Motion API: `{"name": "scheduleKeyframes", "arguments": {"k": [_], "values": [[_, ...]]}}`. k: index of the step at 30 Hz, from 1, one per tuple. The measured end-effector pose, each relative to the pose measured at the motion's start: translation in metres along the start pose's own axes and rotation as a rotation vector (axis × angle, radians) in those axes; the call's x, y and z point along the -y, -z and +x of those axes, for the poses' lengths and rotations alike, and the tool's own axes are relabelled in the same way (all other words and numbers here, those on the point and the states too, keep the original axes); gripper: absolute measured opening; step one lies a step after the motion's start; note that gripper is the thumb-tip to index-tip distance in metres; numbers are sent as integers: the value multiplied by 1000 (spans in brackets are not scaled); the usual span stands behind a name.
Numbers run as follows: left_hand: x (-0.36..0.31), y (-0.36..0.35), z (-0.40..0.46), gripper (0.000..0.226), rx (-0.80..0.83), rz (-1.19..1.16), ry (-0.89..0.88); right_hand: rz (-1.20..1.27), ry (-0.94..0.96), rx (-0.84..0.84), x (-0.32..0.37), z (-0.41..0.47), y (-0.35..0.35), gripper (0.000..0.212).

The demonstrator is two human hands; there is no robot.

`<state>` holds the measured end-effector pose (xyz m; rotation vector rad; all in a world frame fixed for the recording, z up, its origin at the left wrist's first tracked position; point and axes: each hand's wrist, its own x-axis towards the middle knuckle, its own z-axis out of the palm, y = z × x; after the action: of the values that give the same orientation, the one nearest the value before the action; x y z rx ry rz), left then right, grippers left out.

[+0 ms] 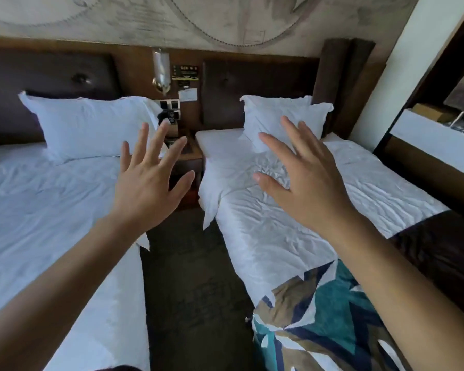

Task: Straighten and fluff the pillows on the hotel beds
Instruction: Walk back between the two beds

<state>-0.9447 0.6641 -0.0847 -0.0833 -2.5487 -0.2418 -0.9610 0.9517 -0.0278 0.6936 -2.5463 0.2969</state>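
Pillows lean on both headboards: left pillow (91,127) at ten o'clock, right pillow (281,121) at one. Left hand (148,188) and right hand (306,188) hover spread, empty; step closer, grip corners, shake evenly.

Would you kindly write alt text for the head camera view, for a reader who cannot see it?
A person's left hand and right hand reach forward, open and empty, between two white twin beds. The left pillow and the right pillow each lean against a dark headboard; a patterned runner crosses the right bed's foot.

White pillows (91,127) (284,119) lean against both headboards.
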Motion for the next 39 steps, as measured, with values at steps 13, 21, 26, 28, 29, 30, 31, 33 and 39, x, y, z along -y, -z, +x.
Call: {"name": "scheduleKeyframes", "arguments": {"k": [13,21,26,28,29,30,31,33,39], "values": [[41,-8,71,70,-95,183,168,192,215,-43,-38,136,-58,65],[32,-25,123,67,-170,247,206,264,317,-97,-71,213,-78,68],[56,-34,157,67,-180,285,209,276,349,-102,-69,256,-103,66],[74,-38,170,66,-193,292,210,288,355,-105,-64,275,-115,65],[85,-40,177,66,-199,295,210,292,355,-109,-61,285,-122,65],[95,-43,184,65,-203,295,207,294,352,-115,-57,295,-128,65],[107,-46,192,65,-206,293,200,295,347,-122,-52,305,-134,65],[133,-53,208,64,-208,294,182,287,339,-136,-41,325,-149,65],[216,-64,265,67,-180,272,144,254,303,-150,-8,387,-184,66]]}}
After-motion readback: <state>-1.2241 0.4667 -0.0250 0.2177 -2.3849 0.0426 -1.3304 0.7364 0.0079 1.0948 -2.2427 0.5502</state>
